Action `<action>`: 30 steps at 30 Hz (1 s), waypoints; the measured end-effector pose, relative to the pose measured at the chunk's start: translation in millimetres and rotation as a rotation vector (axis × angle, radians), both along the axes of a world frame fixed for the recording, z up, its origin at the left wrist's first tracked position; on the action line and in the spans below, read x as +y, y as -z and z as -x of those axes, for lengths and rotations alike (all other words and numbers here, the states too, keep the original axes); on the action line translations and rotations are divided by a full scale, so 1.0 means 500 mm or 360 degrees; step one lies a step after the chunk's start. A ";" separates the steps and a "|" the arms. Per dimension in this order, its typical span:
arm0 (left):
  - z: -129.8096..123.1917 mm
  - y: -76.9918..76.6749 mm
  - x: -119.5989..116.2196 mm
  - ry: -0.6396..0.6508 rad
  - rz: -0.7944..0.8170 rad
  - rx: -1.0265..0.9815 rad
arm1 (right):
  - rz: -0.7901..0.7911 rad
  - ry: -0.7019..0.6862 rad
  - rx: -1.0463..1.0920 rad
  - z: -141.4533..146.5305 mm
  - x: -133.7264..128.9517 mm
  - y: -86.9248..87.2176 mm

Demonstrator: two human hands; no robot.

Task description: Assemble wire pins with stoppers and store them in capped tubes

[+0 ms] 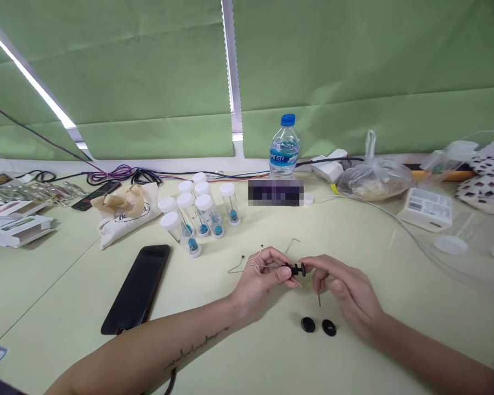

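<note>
My left hand (263, 277) pinches a small black spool-like part (297, 270) in front of me. Thin bent metal wires (253, 264) stick out leftward behind those fingers; whether they join the part I cannot tell. My right hand (349, 288) is close by, its index fingertip at the part's right end. From its curled fingers a short thin metal rod (318, 299) points down. Two black discs, a left one (308, 325) and a right one (329, 327), lie on the table below the hands. Beyond my left hand rests an L-shaped metal piece (292, 244).
Several white-capped clear tubes (192, 245) with blue pieces stand left of centre. A phone (136, 288) lies by my left forearm, with a cloth pouch (127, 214) farther back. Behind are a water bottle (284, 151), a plastic bag (374, 178), a white box (426, 209) and cables.
</note>
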State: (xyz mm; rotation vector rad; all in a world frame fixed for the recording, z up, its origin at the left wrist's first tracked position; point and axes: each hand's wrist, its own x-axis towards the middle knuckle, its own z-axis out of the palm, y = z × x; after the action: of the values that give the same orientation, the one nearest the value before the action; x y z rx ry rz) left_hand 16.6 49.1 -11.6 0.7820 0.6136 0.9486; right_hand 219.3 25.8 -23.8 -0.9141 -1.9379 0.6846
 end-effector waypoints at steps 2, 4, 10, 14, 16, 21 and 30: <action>0.001 0.001 0.000 0.0000 0.0000 0.0004 | -0.0001 -0.0004 0.0000 0.000 0.000 -0.001; 0.001 0.001 0.001 -0.0003 -0.0003 0.0011 | -0.0007 0.0004 0.0011 0.001 0.001 -0.003; 0.001 -0.001 0.001 -0.0013 -0.0002 0.0037 | -0.0004 0.0046 -0.0011 0.000 -0.001 -0.005; 0.001 -0.001 0.001 -0.0014 -0.0004 0.0042 | -0.0018 0.0042 -0.0048 -0.001 -0.002 0.000; 0.001 0.000 0.001 0.0000 -0.0009 0.0032 | -0.0032 0.0024 -0.0071 -0.001 -0.002 0.002; 0.001 0.000 0.001 -0.0021 -0.0002 0.0029 | -0.0065 0.0049 -0.0064 0.000 -0.001 -0.002; 0.001 -0.001 0.001 0.0000 0.0009 0.0022 | -0.0040 0.0017 -0.0078 0.002 -0.001 -0.001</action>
State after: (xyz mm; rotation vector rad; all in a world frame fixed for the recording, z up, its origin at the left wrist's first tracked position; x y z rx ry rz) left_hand 16.3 49.7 -11.1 0.7839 0.6283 0.9418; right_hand 218.3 25.4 -23.2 -0.9331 -1.9791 0.6355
